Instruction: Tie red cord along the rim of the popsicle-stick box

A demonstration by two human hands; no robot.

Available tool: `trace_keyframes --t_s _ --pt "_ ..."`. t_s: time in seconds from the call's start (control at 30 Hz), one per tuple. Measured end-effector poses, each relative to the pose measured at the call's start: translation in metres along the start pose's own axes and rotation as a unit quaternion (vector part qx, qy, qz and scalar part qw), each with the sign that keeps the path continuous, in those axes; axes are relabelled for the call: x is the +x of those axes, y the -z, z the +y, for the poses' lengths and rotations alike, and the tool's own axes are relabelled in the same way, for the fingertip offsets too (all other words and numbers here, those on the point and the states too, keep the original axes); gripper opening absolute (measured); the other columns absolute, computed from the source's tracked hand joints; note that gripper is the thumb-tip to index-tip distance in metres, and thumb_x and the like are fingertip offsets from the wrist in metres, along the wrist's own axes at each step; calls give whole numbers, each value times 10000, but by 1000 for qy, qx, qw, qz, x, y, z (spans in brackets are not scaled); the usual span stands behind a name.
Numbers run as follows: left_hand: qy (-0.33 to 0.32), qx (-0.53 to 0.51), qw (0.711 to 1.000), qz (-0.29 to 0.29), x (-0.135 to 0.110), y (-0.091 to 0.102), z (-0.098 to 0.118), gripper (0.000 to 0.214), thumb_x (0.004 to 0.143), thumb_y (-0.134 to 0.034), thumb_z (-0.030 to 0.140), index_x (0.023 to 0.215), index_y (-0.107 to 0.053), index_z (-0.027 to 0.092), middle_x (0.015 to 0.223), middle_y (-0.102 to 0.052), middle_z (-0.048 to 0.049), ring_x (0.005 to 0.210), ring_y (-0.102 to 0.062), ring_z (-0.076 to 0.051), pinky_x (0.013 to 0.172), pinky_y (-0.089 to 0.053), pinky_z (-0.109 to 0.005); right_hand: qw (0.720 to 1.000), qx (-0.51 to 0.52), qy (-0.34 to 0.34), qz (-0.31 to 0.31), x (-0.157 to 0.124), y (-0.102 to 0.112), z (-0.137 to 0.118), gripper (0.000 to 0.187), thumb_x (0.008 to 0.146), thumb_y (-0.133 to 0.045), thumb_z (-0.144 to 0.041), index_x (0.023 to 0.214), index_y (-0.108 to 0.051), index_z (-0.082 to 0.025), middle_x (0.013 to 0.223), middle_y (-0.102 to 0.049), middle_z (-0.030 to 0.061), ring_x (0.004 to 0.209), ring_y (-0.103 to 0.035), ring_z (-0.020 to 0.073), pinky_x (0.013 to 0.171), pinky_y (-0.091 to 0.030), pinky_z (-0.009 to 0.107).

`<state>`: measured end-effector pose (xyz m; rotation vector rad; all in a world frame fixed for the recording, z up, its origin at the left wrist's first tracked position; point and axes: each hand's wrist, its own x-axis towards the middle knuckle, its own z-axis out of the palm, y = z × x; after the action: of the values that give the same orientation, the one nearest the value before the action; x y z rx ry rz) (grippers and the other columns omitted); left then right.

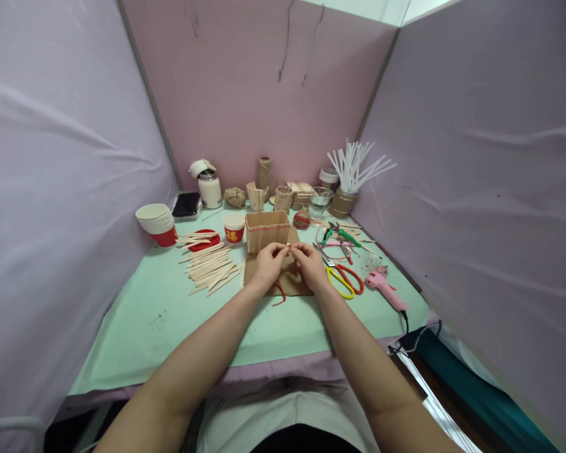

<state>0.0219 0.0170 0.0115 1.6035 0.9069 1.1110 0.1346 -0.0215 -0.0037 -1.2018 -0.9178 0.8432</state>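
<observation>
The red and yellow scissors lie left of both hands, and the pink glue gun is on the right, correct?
No: the head view shows the scissors beside the right hand, to its right. The pink glue gun is indeed on the right.

"What stood along the back?"
"From the left: a black-topped case (pixel 187 204), a white jar (pixel 210 192), then a ball of twine (pixel 234 198). A tall brown spool (pixel 264 171) rose farther right."
"And in the right corner?"
"White straws (pixel 353 165) fanned out of a brown pot (pixel 343 204). A clear bowl (pixel 320 201) sat just beside the pot, on its left."
"Were there cups?"
"A stack of cups (pixel 153 219) stood near the table's left edge. One red-and-white cup (pixel 234 228) stood upright near a red dish (pixel 213 241)."
"What hung behind?"
"A pink wall (pixel 236 94), with thin wires (pixel 280 75) dangling down it."
</observation>
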Motion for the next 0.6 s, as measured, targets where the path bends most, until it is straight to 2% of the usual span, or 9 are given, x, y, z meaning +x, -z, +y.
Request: trace_keyframes --t_s 0.1,0.2,0.27,0.33,0.5,0.6 --pt "-4 24 1000 1 1 2 -2 145 746 -550 279 743 -623 154 765 -646 -32 740 -563 -148 708 -429 -264 1000 -2 -5 -3 0 0 -1 310 642 -661 -464 766 -601 -186 632 -550 -29 491 -395 77 443 -297 208" --pt "-21 32 999 -11 2 2 -4 110 743 -554 242 757 -625 159 788 -654 -34 760 -574 -152 732 -432 -267 994 80 -54 -52 2 2 -1 309 639 -677 -459 761 -594 -188 642 -544 -26 506 -405 75 438 -295 201" --pt "-54 47 997 -23 2 1 -5 101 753 -545 217 772 -631 169 810 -659 -35 771 -579 -151 748 -434 -269 982 139 -92 -91 4 4 -1 315 620 -702 -441 770 -594 -185 668 -554 -13 516 -410 74 424 -281 194" --pt "-83 76 993 -25 1 1 -6 108 766 -530 199 772 -636 178 813 -658 -35 768 -579 -151 754 -435 -273 974 165 -114 -105 6 5 -1 325 591 -728 -423 763 -595 -181 665 -551 -12 506 -396 70 409 -258 190" --pt "-101 130 986 1 -2 2 -3 119 789 -517 197 783 -635 183 835 -656 -41 792 -574 -156 768 -429 -272 987 121 -86 -66 5 3 2 319 619 -702 -444 762 -602 -177 547 -462 -60 447 -317 54 407 -227 193" --pt "-105 131 986 4 -2 3 -1 116 794 -517 205 779 -630 183 833 -652 -41 791 -569 -157 761 -425 -268 996 65 -50 -29 4 2 5 337 624 -687 -469 777 -605 -180 589 -516 -54 444 -331 50 413 -250 198"
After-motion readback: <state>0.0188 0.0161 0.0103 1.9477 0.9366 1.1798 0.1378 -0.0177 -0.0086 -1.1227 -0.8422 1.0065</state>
